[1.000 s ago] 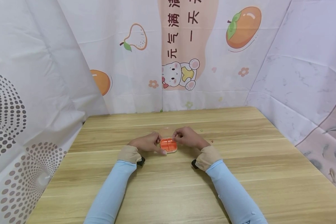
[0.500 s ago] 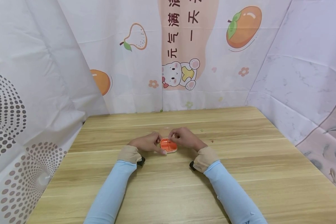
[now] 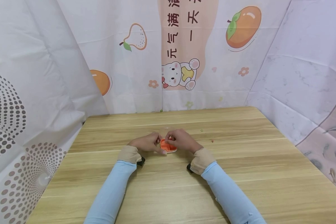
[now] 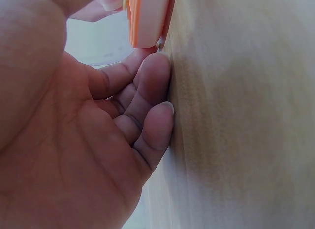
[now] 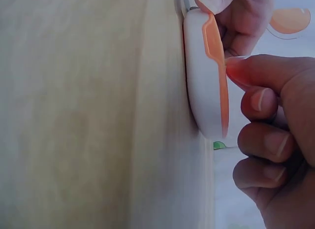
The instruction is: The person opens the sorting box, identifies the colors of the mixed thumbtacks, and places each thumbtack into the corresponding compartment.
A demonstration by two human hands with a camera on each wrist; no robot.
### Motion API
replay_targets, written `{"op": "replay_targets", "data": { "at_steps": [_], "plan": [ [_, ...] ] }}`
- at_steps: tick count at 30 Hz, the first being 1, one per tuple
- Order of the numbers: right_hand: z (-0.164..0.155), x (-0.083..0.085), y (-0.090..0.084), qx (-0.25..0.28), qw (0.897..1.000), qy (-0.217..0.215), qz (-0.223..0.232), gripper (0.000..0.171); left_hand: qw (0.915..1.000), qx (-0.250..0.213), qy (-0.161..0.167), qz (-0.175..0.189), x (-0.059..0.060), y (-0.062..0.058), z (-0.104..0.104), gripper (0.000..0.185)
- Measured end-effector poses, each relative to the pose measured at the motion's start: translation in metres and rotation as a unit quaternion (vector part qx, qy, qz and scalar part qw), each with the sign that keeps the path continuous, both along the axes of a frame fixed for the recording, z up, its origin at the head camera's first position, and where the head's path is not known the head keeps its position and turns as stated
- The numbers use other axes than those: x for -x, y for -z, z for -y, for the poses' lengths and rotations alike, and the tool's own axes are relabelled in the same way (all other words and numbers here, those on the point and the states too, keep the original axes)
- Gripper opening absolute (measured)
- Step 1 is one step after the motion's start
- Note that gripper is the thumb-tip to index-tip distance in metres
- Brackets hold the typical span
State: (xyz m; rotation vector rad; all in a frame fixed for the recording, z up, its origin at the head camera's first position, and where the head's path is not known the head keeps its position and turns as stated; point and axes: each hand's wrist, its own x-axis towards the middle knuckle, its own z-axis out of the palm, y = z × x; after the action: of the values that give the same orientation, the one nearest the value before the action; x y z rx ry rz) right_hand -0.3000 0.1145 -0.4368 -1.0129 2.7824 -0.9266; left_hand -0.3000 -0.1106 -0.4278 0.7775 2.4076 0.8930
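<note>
A small pill box (image 3: 164,146), orange inside with divided compartments and white outside, lies on the wooden table, its clear lid (image 3: 165,132) flipped back. My left hand (image 3: 148,143) grips it from the left, thumb along the near edge and index finger at the back corner; the other fingers curl against the tabletop. Over the box, my right hand (image 3: 184,140) has thumb and index finger brought together, the remaining fingers curled in. In the right wrist view those fingertips (image 5: 237,70) are right at the orange rim (image 5: 224,91), and nothing shows between them.
To the right of the box lie a tiny green ring (image 3: 202,130) and a small reddish bit (image 3: 212,141). A printed curtain (image 3: 140,93) hangs behind the wooden table (image 3: 168,193), with more cloth at both sides.
My right hand has moved left and slightly nearer, from the box's far right corner to over its middle. My left hand and the box have stayed in place.
</note>
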Motion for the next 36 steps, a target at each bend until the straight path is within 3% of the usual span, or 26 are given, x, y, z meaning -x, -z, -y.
{"op": "replay_targets", "data": {
  "at_steps": [12, 25, 31, 36],
  "plan": [
    [0.001, 0.0, 0.0, -0.024, 1.0, -0.003, 0.005, 0.006, 1.0, 0.004, 0.003, 0.0, 0.002, 0.002, 0.0, 0.059],
    [-0.014, 0.008, 0.0, 0.007, 0.999, -0.024, 0.044, 0.006, 0.9999, -0.013, -0.004, 0.009, 0.005, 0.007, 0.003, 0.061],
    [-0.03, 0.012, -0.003, 0.031, 0.997, 0.0, 0.07, 0.006, 0.9999, -0.012, -0.007, 0.008, 0.003, 0.005, 0.001, 0.064],
    [-0.04, 0.015, -0.003, 0.032, 0.998, 0.022, 0.058, 0.004, 0.9999, -0.006, -0.006, 0.005, 0.002, 0.004, 0.001, 0.063]
  ]
}}
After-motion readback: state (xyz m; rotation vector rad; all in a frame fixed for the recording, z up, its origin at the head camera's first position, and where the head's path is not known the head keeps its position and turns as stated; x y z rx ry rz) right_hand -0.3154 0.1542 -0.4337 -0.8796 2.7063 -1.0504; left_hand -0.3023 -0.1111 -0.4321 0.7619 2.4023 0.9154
